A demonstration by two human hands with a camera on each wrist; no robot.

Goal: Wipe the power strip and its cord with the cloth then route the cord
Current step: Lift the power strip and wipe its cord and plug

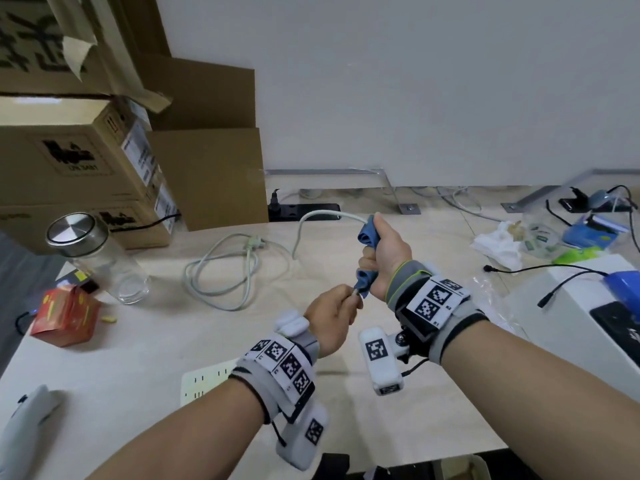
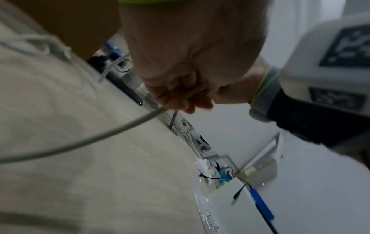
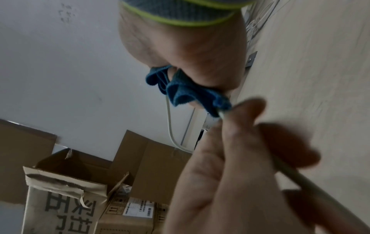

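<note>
The right hand (image 1: pixel 384 258) is gripping the cloth (image 1: pixel 367 233) wrapped round the cord (image 1: pixel 322 214). Just nearer, the left hand (image 1: pixel 332 315) is pinching the cord.

Left hand (image 1: pixel 330 315), right hand (image 1: pixel 384 258): both fisted.

Blue cloth (image 1: pixel 368 237) bunched around pale cord (image 1: pixel 325 214)

Even, soft indoor light fills the head view, whose edges bow; both wrist views are dimmer, grainy and motion-blurred.
</note>
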